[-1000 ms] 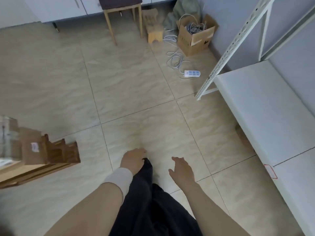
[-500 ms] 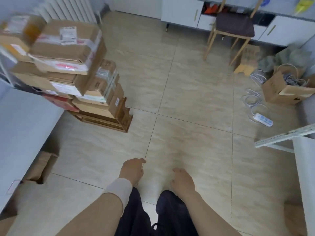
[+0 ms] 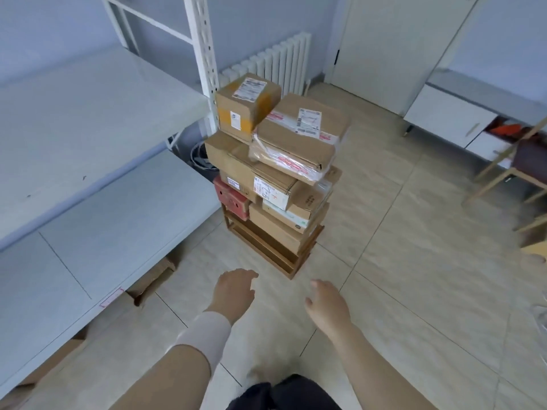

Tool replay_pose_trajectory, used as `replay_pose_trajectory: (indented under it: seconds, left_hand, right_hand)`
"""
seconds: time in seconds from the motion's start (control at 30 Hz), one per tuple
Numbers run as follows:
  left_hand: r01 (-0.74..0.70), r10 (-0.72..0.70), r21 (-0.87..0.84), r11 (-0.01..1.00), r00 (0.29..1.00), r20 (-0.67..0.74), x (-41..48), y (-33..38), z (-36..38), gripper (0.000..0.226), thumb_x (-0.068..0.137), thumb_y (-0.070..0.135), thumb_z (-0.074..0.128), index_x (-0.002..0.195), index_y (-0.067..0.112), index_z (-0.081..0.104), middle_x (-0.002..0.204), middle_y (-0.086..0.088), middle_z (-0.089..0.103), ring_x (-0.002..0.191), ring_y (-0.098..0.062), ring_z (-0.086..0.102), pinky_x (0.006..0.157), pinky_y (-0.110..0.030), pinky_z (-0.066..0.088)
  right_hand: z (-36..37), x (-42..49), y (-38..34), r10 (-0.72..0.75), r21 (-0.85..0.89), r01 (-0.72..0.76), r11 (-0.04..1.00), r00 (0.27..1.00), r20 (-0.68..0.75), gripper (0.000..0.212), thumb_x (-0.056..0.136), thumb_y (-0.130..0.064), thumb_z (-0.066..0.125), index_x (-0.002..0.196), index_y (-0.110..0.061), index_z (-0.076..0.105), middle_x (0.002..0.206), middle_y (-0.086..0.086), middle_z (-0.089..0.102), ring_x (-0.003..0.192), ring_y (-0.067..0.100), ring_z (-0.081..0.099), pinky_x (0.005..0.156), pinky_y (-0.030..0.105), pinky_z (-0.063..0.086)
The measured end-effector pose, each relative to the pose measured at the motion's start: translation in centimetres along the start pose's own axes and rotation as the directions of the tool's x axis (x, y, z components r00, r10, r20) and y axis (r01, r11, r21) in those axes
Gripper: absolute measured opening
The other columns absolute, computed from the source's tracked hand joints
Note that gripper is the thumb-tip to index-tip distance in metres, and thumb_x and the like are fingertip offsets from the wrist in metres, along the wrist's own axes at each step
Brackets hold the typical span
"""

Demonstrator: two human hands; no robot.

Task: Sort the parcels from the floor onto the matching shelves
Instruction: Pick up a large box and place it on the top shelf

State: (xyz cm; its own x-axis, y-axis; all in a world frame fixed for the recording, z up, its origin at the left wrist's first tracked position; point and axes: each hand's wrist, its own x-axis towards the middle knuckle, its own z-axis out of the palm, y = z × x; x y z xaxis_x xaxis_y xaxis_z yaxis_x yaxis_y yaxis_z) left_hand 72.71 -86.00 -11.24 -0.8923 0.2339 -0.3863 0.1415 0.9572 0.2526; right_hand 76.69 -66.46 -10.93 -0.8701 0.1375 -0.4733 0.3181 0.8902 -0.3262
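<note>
Right now both hands hang empty in front of the person. The left hand (image 3: pixel 233 291), above a pale wristband (image 3: pixel 207 335), has its fingers loosely bent round nothing, and the right hand (image 3: pixel 325 303) is relaxed and slightly spread. The parcels (image 3: pixel 275 179) sit well ahead of them, heaped on a low wooden rack (image 3: pixel 266 253) just beside the white shelves (image 3: pixel 88 119), probably so they are handy for sorting. The taped parcel (image 3: pixel 299 137) on top, tilted and overhanging, looks the natural first pick.

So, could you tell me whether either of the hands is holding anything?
Nothing: the left hand and right hand hang empty before the stacked brown cardboard parcels.
</note>
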Motion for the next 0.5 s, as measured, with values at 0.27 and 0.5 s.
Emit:
replay_pose_trajectory:
  seconds: [0.27,0.5]
  left_hand:
    - [-0.068,0.042,-0.08,0.995,0.958,-0.284,12.2,-1.3,-11.4,0.037,0.093,0.025,0.054,0.129,0.028,0.052,0.129,0.003,0.059,0.118,-0.018,0.056,0.104,-0.033,0.044]
    - [-0.134,0.063,-0.185,0.973,0.936,-0.346,22.4,0.1,-19.5,0.045,0.094,0.03,0.052,0.138,0.025,0.042,0.137,0.0,0.053,0.125,-0.021,0.051,0.106,-0.036,0.043]
  right_hand:
    - [-9.3,11.8,-8.1,-0.115,0.047,0.138,0.989,0.935,-0.336,0.048,0.096,-0.027,0.046,0.141,-0.016,0.036,0.141,0.004,0.044,0.133,0.018,0.039,0.105,0.031,0.041]
    - [-15.9,19.5,-9.8,0.008,0.232,0.119,0.965,0.876,-0.482,0.05,0.096,-0.032,0.047,0.142,-0.017,0.036,0.142,0.003,0.043,0.131,0.02,0.04,0.105,0.033,0.039]
